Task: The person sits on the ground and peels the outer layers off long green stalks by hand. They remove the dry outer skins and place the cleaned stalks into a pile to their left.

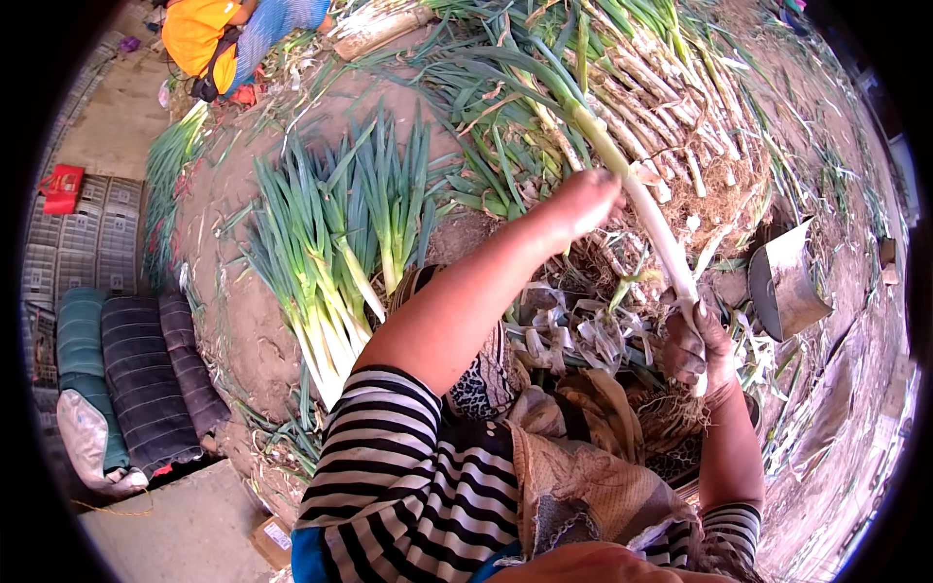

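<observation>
A long leek with a white shaft slants across the view, its roots down by my lap. My right hand is closed around its lower end, just above the roots. Beside the upper shaft is my left hand, blurred, with fingers curled; whether it touches the leek is unclear. Beyond lies a large heap of untrimmed leeks with soil and roots on them. Cleaner leeks with white stems lie in a pile left of my arm. Peeled leek skins are scattered in front of my lap.
A curved metal piece stands on the dirt floor at right. Another person in an orange top sits at upper left, near a bundle of greens. Rolled padded blankets, plastic crates and a red bag line the left.
</observation>
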The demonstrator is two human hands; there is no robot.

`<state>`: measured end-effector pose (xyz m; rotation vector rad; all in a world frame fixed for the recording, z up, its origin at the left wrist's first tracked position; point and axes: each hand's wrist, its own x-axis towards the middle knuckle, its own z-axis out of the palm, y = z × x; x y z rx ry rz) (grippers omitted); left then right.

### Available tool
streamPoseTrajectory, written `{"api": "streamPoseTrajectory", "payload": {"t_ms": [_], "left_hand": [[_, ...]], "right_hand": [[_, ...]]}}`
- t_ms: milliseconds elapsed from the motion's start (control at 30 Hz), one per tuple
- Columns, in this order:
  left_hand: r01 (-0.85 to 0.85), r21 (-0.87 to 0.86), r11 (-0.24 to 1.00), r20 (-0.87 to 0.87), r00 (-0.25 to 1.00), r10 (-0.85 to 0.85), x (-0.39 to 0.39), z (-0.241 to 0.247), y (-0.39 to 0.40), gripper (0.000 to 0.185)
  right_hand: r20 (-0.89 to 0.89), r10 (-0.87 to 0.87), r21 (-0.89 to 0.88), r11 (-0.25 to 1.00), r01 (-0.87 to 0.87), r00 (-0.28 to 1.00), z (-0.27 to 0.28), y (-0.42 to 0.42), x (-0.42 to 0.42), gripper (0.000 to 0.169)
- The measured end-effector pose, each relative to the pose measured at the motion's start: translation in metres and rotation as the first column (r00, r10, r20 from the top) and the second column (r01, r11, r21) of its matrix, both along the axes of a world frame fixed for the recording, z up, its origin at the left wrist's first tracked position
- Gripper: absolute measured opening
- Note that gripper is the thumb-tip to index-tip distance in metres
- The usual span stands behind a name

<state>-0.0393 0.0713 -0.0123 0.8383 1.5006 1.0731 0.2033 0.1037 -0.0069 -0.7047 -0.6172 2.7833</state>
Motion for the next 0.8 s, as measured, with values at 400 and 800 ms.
{"api": "streamPoseTrajectory", "payload": {"t_ms": [400,800], "left_hand": [[-0.639,0.096,0.763,0.693,0.594,0.41,-0.008,-0.014,0.007,0.038],[0.067,0.39,0.918,0.69,0.639,-0.34,0.019,0.0,-0.01,0.018]], "right_hand": [[0.002,0.297,-0.013,0.955,-0.297,0.955,-0.007,-0.034,0.018,0.031],[-0.335,0.353,-0.189,0.883,-0.429,0.874,0.0,-0.043,0.03,0.035]]}}
